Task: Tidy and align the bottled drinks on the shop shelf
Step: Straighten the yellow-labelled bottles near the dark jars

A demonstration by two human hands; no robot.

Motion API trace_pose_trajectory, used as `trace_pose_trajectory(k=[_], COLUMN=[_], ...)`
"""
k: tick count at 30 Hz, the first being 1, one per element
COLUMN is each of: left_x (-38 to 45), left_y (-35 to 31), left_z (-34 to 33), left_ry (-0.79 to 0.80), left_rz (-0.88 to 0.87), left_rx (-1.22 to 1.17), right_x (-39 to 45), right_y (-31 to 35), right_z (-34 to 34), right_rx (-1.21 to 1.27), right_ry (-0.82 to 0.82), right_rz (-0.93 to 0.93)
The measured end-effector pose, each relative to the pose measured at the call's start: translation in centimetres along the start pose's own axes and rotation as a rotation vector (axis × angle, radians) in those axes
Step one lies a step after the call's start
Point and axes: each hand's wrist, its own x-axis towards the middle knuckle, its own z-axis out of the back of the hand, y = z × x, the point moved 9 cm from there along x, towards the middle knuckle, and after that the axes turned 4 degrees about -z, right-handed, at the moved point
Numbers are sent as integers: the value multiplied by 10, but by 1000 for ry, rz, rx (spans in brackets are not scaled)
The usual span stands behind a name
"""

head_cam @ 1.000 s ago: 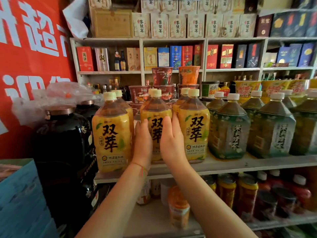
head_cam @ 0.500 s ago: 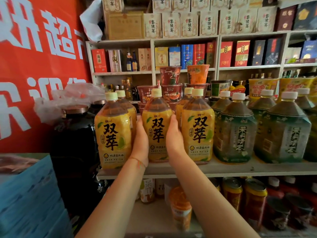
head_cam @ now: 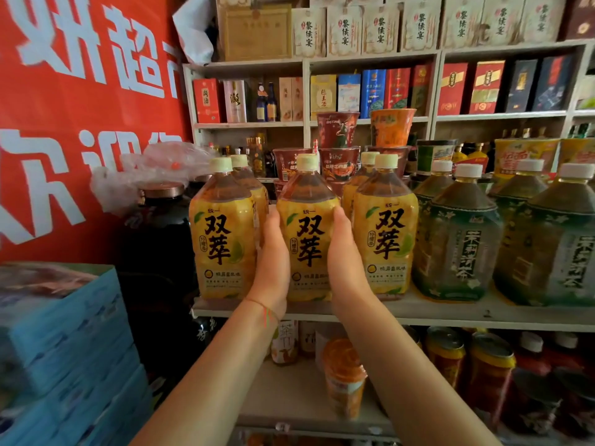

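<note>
Three yellow-labelled tea bottles stand in the front row on the white shelf [head_cam: 450, 312]. The middle yellow bottle [head_cam: 307, 239] is clasped from both sides: my left hand [head_cam: 273, 268] presses its left face, my right hand [head_cam: 346, 262] its right face. The left yellow bottle [head_cam: 223, 239] and the right yellow bottle [head_cam: 386, 239] stand close beside it, with more yellow bottles behind them. Green-labelled tea bottles [head_cam: 460, 246] continue the row to the right.
A dark jar [head_cam: 161, 239] wrapped in plastic stands left of the shelf, with blue cartons [head_cam: 70, 349] in front of it. Instant noodle cups [head_cam: 338, 149] are stacked behind the bottles. Cans and bottles [head_cam: 489, 365] fill the shelf below. Boxed liquor lines the upper shelves.
Both hands have stayed on the middle yellow bottle, which now stands nearer the shelf's front edge, in line with its neighbours. The view has moved closer.
</note>
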Motion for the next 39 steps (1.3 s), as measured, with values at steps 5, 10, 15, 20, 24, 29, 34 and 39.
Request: trace_pose_trajectory(k=[5,10,15,20,24,29,34,39], left_x=[1,2,3,-36,-23,-11,-8,-7], left_y=[4,-1,-14,-88,-102,-111,-119,-114], left_z=[4,-1,3,-33,-49,-44,-33,-28], left_ry=[11,15,-40,-29,-45,-19,-37,-11], left_rz=[58,15,-195,-1044,-1083,-1047,-1069,-1056], left_rx=[40,19,147,862,1413,1602,1636,1609], right_x=[-4,0,-1,-3,-3,-3,-7,-6], right_y=[-4,-4,3,9,8,6,6,-3], right_z=[2,-1,4,6,5,-1,-25,-22], right_rx=[17,-35,-75,-127,-114,-128,-138,13], right_ry=[19,-13,-7,-43,-65,-80,-18,-46], right_rz=[37,58,126,272,299,261,269,70])
